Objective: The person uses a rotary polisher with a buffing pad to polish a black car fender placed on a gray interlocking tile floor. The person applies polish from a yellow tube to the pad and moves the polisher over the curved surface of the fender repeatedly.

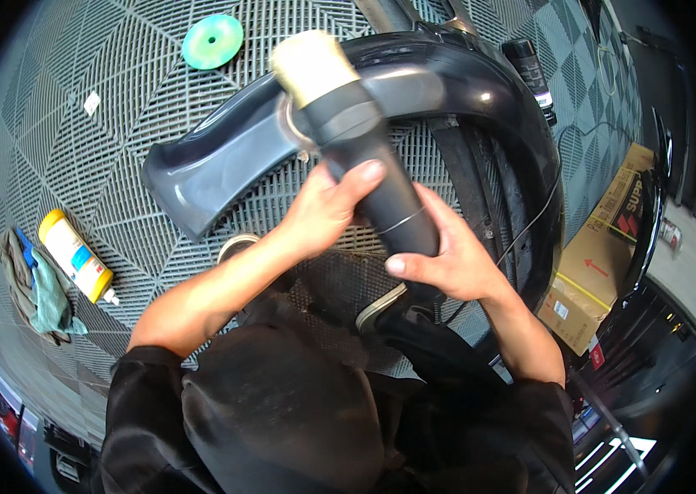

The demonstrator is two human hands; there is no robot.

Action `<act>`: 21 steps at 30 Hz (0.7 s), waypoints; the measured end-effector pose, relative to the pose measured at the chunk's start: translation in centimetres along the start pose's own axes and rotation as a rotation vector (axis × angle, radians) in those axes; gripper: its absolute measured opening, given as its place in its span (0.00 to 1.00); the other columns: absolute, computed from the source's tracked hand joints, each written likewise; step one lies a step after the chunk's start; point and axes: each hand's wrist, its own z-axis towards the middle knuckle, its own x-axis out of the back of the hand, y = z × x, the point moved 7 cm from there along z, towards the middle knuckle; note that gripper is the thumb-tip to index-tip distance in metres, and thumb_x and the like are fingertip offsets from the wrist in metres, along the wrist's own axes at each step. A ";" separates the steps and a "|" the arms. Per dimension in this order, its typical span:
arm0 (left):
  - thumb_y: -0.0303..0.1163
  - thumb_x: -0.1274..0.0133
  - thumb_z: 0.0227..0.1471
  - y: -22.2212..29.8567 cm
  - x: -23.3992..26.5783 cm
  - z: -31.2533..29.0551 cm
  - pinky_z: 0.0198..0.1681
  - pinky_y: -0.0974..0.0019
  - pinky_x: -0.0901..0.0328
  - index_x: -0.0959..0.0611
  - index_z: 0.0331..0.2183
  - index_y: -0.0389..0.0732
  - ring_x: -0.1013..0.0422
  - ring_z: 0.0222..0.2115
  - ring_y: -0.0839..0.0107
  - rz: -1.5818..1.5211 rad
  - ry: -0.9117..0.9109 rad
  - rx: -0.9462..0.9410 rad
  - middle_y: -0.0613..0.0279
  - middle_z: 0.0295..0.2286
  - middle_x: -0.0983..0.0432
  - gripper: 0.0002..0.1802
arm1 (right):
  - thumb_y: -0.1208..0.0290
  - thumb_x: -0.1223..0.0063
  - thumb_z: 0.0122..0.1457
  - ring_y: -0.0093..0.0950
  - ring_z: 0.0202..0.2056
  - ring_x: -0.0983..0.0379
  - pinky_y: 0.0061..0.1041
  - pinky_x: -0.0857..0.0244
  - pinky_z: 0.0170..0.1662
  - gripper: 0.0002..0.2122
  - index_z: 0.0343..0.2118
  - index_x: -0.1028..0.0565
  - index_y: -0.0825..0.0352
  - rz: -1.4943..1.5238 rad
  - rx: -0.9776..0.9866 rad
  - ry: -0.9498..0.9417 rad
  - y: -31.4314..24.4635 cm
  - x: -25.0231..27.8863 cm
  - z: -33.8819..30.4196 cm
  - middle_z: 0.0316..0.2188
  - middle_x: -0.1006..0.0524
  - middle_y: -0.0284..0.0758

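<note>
Both my hands hold a black polisher [377, 169] with a pale yellow foam pad [313, 66] at its far end. Around the body near the head, my left hand [327, 198] is closed, its thumb along the top. My right hand [451, 251] wraps the rear end of the tool. Beneath the polisher lies a dark glossy curved car body panel [224, 152], arching from the left across the far side and down the right. The pad, slightly blurred, appears over the panel's far edge; whether it touches cannot be made out.
A green disc [200, 51] with a centre hole lies at the far left. To the left are a yellow bottle [76, 257] and cloths [47, 296]. A dark bottle [527, 70] is far right, near a cardboard box [583, 280]. A cord [529, 222] crosses the panel's right side. Grey grid tiles [130, 165] cover the floor.
</note>
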 end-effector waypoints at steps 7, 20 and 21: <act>0.70 0.45 0.54 0.8 1.6 -2.9 0.55 0.54 0.26 0.25 0.54 0.26 0.22 0.48 0.57 0.061 0.044 -0.055 0.42 0.50 0.22 0.52 | 0.67 0.27 0.53 0.32 0.70 0.46 0.32 0.53 0.71 0.50 0.72 0.50 0.74 0.137 -0.010 -0.167 0.4 -2.4 0.8 0.69 0.42 0.44; 0.46 0.38 0.60 -0.8 -7.3 4.3 0.40 0.68 0.29 0.24 0.48 0.39 0.27 0.39 0.76 -0.195 -0.217 0.071 0.63 0.39 0.23 0.25 | 0.59 0.33 0.59 0.27 0.52 0.29 0.30 0.31 0.55 0.44 0.70 0.47 0.73 0.360 -0.225 0.166 1.5 5.2 -4.4 0.57 0.30 0.40; 0.47 0.38 0.60 -0.9 -8.2 4.9 0.41 0.68 0.29 0.23 0.48 0.39 0.27 0.40 0.76 -0.234 -0.264 0.088 0.62 0.39 0.24 0.25 | 0.59 0.33 0.59 0.26 0.47 0.26 0.29 0.27 0.49 0.44 0.70 0.46 0.73 0.411 -0.244 0.180 1.8 5.6 -4.9 0.54 0.28 0.39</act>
